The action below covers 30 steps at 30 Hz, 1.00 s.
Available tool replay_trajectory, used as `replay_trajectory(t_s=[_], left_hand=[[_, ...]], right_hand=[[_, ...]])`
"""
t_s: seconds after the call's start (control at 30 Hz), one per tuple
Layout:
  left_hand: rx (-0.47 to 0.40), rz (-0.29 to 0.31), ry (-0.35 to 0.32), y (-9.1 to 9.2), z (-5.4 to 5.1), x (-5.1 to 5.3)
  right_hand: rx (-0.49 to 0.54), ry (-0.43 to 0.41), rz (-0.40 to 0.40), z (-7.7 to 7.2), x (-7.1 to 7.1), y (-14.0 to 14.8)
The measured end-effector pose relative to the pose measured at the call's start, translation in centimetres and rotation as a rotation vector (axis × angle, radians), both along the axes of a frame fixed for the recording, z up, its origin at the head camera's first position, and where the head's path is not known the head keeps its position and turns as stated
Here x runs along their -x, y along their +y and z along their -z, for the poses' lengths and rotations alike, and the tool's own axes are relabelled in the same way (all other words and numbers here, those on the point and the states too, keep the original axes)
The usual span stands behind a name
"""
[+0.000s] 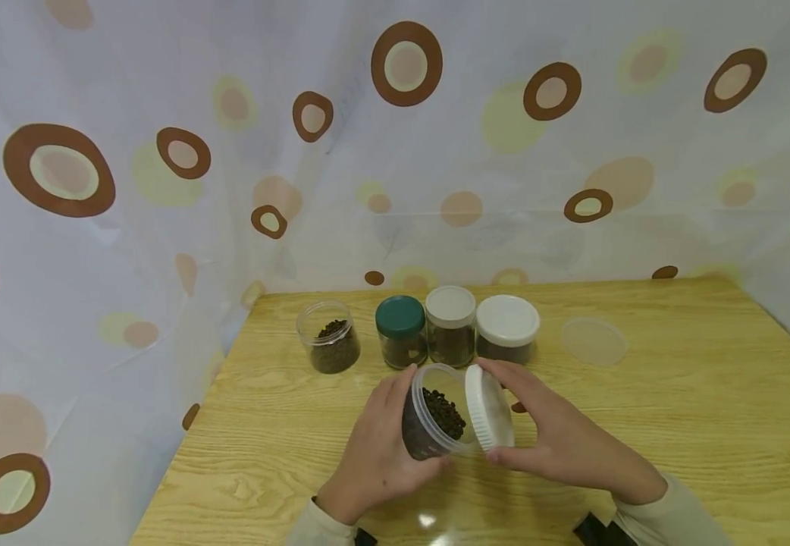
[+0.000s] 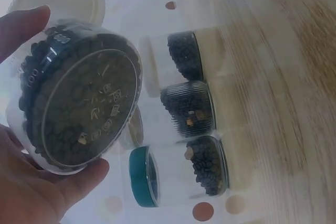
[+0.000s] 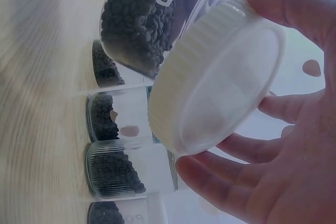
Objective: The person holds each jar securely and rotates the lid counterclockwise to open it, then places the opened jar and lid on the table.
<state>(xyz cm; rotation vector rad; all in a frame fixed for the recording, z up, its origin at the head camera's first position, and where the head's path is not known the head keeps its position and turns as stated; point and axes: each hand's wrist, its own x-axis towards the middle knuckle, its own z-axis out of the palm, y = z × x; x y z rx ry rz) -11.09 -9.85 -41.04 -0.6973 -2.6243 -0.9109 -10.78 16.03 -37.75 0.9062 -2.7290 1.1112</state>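
A clear plastic jar (image 1: 417, 431) partly filled with dark beans (image 1: 444, 413) is tilted, its uncovered mouth facing right. My left hand (image 1: 381, 447) grips it round the side; the left wrist view shows the jar's base (image 2: 84, 103) with the beans against it. In my right hand (image 1: 559, 436) is a white ribbed screw lid (image 1: 489, 409), held by its rim between thumb and fingers. The lid stands on edge right beside the jar's mouth, at an angle to it; whether they touch I cannot tell. The right wrist view shows the lid's smooth outer face (image 3: 231, 87).
Behind the hands stand an uncovered clear jar (image 1: 333, 353) of beans, a green-lidded jar (image 1: 400, 334), a tall white-lidded jar (image 1: 451, 334) and a wide white-lidded jar (image 1: 507, 326). A translucent disc (image 1: 594, 340) lies to their right. A patterned curtain (image 1: 340, 174) hangs behind the wooden table (image 1: 258, 470).
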Motion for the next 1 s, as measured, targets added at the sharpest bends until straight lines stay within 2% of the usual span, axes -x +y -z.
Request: replay_trajectory(t_s=[0.2, 0.3, 0.43, 0.57, 0.67, 0.8, 1.0], left_hand=[[-0.104, -0.085, -0.055, -0.4, 0.1, 0.5], [-0.152, -0.155, -0.09, -0.9, 0.2, 0.9], [-0.196, -0.232, -0.103, -1.8, 0.0, 1.5], [-0.173, -0.259, -0.065, -3.0, -0.1, 2.3], [-0.15, -0.279, -0.08, -4.1, -0.2, 2.7], [-0.154, -0.33, -0.164, -5.9, -0.2, 3.1], [-0.213, -0.426, -0.368, -8.2, 0.4, 4.0]], right_hand=[[-0.013, -0.008, 0.022, 0.0, 0.0, 1.1], [-0.01, -0.025, 0.026, -0.2, 0.0, 1.6], [-0.011, -0.036, 0.035, -0.3, 0.0, 2.4], [-0.027, -0.03, 0.053, -0.1, 0.0, 3.3], [-0.034, -0.03, 0.062, 0.0, 0.0, 4.1], [-0.038, -0.045, 0.065, 0.1, 0.2, 4.8], [-0.061, -0.079, 0.083, 0.4, 0.0, 6.0]])
